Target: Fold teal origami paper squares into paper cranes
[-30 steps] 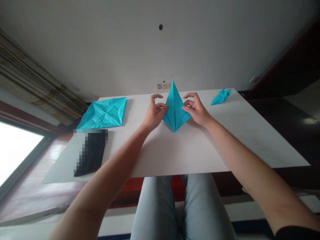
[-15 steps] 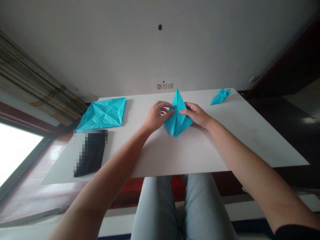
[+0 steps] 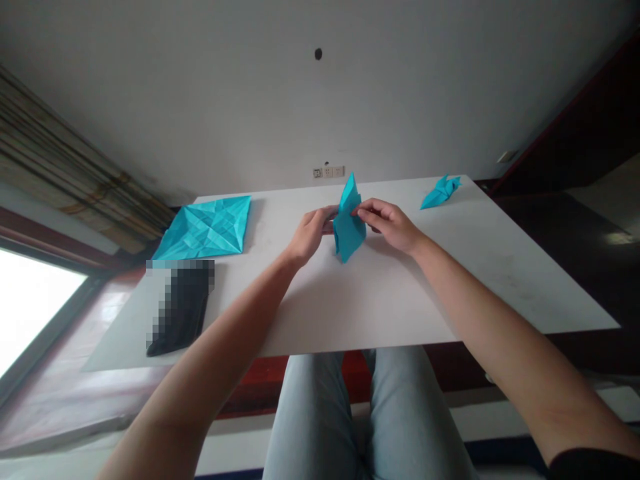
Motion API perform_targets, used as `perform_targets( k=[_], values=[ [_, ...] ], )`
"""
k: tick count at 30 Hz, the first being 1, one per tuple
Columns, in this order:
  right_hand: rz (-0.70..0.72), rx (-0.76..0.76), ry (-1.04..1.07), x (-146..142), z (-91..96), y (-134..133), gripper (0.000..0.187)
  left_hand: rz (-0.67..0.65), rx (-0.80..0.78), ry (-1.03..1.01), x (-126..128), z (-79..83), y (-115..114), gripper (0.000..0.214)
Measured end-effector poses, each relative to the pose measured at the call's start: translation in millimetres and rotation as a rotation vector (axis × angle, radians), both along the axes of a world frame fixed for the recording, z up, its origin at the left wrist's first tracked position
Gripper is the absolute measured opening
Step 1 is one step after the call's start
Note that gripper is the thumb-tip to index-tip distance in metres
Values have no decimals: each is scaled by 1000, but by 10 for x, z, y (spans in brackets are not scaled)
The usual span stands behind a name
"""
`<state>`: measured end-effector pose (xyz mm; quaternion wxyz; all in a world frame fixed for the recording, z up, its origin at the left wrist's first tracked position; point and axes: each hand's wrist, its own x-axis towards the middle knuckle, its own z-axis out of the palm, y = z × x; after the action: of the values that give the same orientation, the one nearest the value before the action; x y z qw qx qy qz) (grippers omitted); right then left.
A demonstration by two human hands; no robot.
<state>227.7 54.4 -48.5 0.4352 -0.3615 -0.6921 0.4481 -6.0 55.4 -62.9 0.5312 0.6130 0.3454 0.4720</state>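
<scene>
A folded piece of turquoise origami paper [image 3: 350,230] is held up over the white table, turned partly edge-on with its point upward. My left hand [image 3: 309,235] grips it from the left, with its fingertips hidden behind the paper. On the right edge, my right hand [image 3: 389,223] pinches the paper between thumb and fingers. Farther back on the right lies a finished-looking turquoise origami figure [image 3: 441,192], apart from both hands. To the left rests a creased, spread-out turquoise sheet [image 3: 207,227].
A dark flat object [image 3: 187,310], partly pixelated, lies near the front left of the white table [image 3: 380,307]. Behind the table stands a wall with sockets [image 3: 328,172]. A curtain [image 3: 65,153] and a window are at the left.
The folded paper has turned from facing me, as an opened diamond, to a narrower, slanted view. My right fingers have shifted to its right edge, and my left fingers have gone behind it.
</scene>
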Motion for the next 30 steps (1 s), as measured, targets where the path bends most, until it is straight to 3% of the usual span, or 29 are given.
perform_targets(
  k=[3, 8, 13, 18, 21, 26, 30],
  values=[
    [-57, 131, -75, 5, -36, 22, 39, -88, -6, 21, -30, 44, -51, 73],
    [-94, 306, -160, -3, -74, 8, 19, -182, 102, 56, 13, 101, -140, 67],
    [-140, 333, -112, -10, -89, 9, 35, -85, 62, -11, 47, -49, -40, 75],
    [-343, 325, -84, 55, -207, 104, 68, -9, 66, -59, 21, -130, 46, 81],
    [-409, 239, -44, 80, -274, 169, 82, -37, 26, -114, 30, -83, 30, 75],
    [-142, -127, 136, 0, -200, 125, 66, -14, -39, -207, 50, -1, -19, 71],
    [-76, -167, 202, -43, -82, 44, 59, 34, -21, -175, 37, 16, -32, 68]
  ],
)
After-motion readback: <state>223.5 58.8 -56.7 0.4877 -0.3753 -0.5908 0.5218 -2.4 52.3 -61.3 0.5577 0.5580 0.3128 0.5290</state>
